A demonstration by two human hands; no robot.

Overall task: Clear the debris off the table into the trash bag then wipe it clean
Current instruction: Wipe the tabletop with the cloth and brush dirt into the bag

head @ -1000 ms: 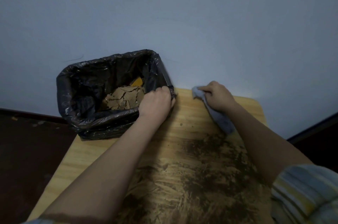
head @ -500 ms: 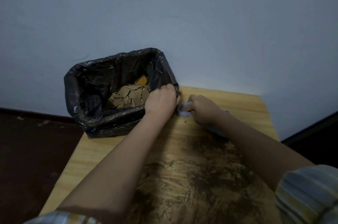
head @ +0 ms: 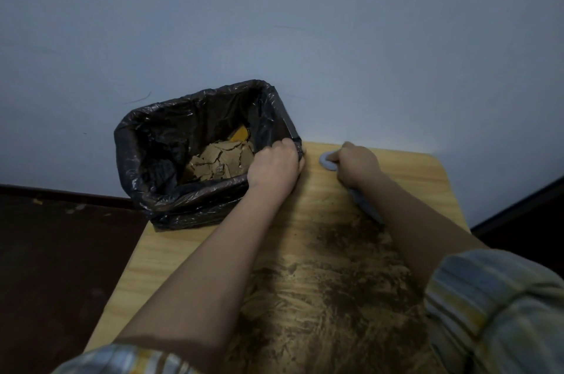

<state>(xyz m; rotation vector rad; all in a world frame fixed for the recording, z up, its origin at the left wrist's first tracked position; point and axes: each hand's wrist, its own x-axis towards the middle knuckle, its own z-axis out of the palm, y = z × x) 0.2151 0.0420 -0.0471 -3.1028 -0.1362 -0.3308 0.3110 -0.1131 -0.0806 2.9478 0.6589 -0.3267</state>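
A black trash bag [head: 158,141] lines a bin at the table's far left corner, with brown cardboard scraps [head: 218,161] and a yellow piece inside. My left hand [head: 274,167] grips the bag's near right rim. My right hand [head: 357,164] holds a pale grey cloth [head: 326,160] pressed on the wooden table [head: 171,254] just right of the bag; more of the cloth trails under my wrist. Dark brown dirt [head: 335,288] is smeared over the middle and near part of the tabletop.
A pale blue wall [head: 305,38] stands right behind the table and the bin. Dark floor [head: 61,251] lies to the left, beyond the table's left edge, and a dark strip shows past the right edge.
My right hand with the cloth swept left toward the bag, then moved back a little to the right and farther. My left hand kept its grip on the bag rim.
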